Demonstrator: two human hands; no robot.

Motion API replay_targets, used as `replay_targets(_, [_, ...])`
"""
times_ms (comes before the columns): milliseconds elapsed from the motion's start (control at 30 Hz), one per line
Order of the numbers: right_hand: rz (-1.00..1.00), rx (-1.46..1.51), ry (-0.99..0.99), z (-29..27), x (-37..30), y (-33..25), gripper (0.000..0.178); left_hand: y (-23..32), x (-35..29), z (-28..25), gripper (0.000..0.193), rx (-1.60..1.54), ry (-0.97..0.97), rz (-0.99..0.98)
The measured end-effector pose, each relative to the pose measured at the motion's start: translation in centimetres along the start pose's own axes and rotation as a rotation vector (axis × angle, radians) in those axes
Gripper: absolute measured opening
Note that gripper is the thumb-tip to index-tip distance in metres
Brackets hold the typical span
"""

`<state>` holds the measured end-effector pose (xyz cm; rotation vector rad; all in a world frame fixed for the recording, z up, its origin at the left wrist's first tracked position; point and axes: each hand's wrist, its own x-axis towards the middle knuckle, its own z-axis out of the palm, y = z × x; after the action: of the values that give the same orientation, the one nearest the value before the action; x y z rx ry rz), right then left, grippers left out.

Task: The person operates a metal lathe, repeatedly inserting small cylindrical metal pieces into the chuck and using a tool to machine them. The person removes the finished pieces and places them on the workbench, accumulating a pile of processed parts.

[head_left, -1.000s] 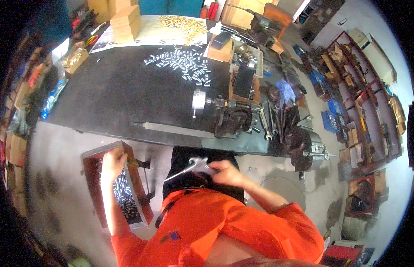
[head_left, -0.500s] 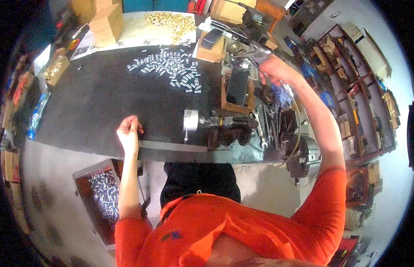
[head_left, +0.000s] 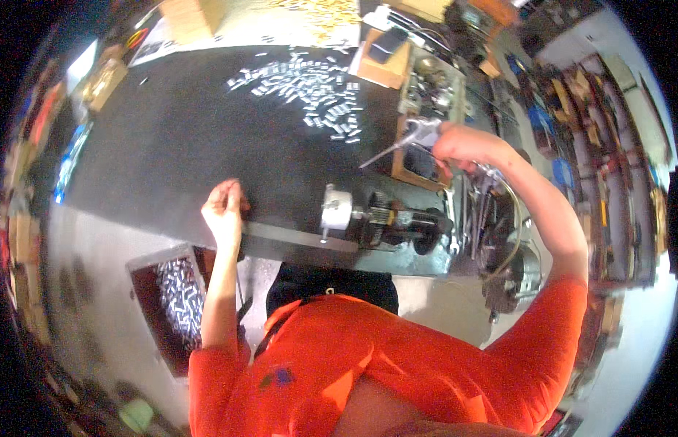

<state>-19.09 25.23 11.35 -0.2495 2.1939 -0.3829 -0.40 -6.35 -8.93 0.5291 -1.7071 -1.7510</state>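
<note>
My left hand (head_left: 224, 211) rests at the front edge of the black bench (head_left: 179, 146), fingers bunched together; whether they pinch anything is hidden. My right hand (head_left: 463, 142) is raised over the right side of the bench and grips a metal hand tool with a long thin nozzle (head_left: 397, 143) that points left and down. Below the nozzle, a small dark machine with a round silver chuck (head_left: 337, 211) sits at the bench's front edge, between my two hands. A scatter of small silver metal pieces (head_left: 310, 91) lies farther back on the bench.
A wooden tray of parts (head_left: 426, 95) stands under my right hand. An open box of silver pieces (head_left: 180, 295) sits on the floor at the lower left. Cardboard boxes (head_left: 193, 14) line the back, and tools and shelves (head_left: 616, 167) crowd the right.
My left hand came up from the floor box to the bench's front edge. My right hand swung the nozzle tool from in front of my body up and to the right.
</note>
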Motion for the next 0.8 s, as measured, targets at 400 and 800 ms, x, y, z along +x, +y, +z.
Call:
replay_targets(400, [-0.477, -0.069, -0.098, 8.0, 4.2, -6.7, 0.024, -3.6, 1.8, -7.8, 0.016, 0.267, 0.428, 0.203])
replay_targets(800, [-0.359, 0.05, 0.087, 5.4, 2.5, -7.2, 0.019, -1.5, 3.9, -6.8, 0.016, 0.217, 0.234, 0.181])
